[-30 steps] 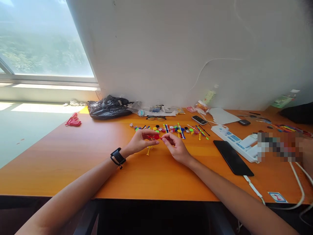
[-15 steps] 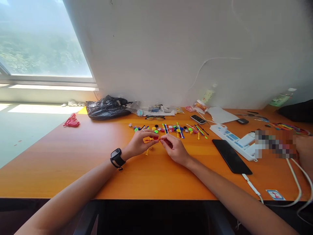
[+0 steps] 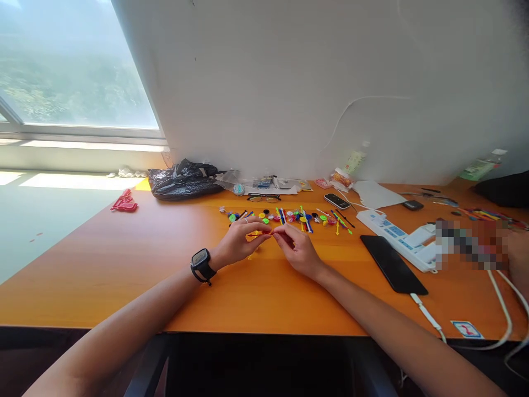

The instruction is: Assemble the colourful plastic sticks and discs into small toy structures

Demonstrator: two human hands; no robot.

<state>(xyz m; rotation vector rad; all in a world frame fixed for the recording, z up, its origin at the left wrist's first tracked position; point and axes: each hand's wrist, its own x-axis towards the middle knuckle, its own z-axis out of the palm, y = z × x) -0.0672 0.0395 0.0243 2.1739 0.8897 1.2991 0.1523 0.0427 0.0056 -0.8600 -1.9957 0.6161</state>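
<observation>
Above the desk my left hand [image 3: 242,240] pinches a thin red plastic stick [image 3: 253,235] between thumb and fingers. My right hand [image 3: 298,251] meets it fingertip to fingertip, closed on the right end of the same red piece. Fingers cover most of that joint, so its exact shape is hidden. A yellow plastic piece [image 3: 250,256] shows below my left hand on the desk. Just beyond both hands lie several loose plastic pieces: a green disc [image 3: 232,218], a yellow arrow-shaped stick [image 3: 338,227], and blue, white and black ones.
A black plastic bag [image 3: 182,182], glasses [image 3: 263,198] and a red plastic piece [image 3: 124,202] lie toward the back and left. On the right are a phone [image 3: 392,264], a power strip [image 3: 384,229] with cables, and another person's arm [image 3: 518,251]. The wall [image 3: 268,99] stands behind.
My fingertips have drawn slightly closer together over the red piece. A red disc seen between them earlier is now mostly hidden. The whole view has shifted a little.
</observation>
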